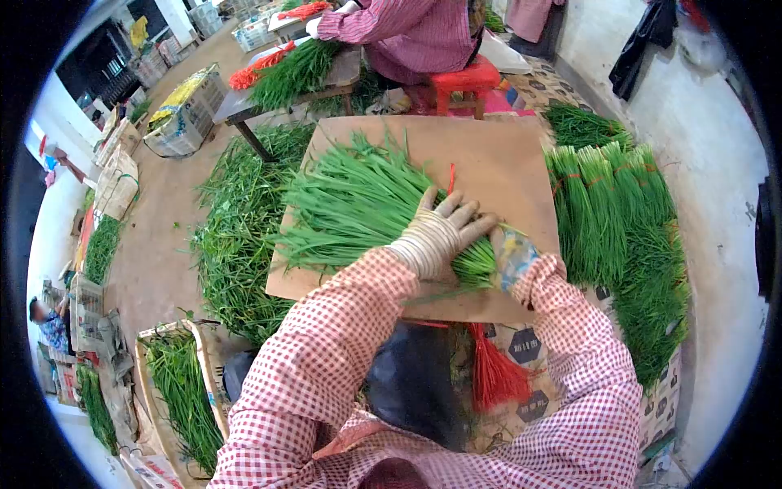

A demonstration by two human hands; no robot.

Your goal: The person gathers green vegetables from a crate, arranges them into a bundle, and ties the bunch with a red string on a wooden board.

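Observation:
A bunch of green chives (358, 204) lies across a brown board (489, 147), leaves fanned to the left and stem ends to the right. My left hand (444, 226), in a pale work glove, rests on top of the bunch near its stems, its fingers stretched out and spread. A red tie (452, 178) sticks up beside those fingertips. At the stem ends is my right hand (513, 254), in a blue and yellow patterned covering. It is blurred, and its fingers are hidden, so their grip on the stems does not show.
Tied chive bundles (603, 204) stand by the right wall. Loose greens (244, 220) are heaped left of the board. Red ties (493, 371) hang below its front edge. Ahead, another person (407, 37) sits on a red stool (468, 81) at a table. A crate of greens (183, 383) stands front left.

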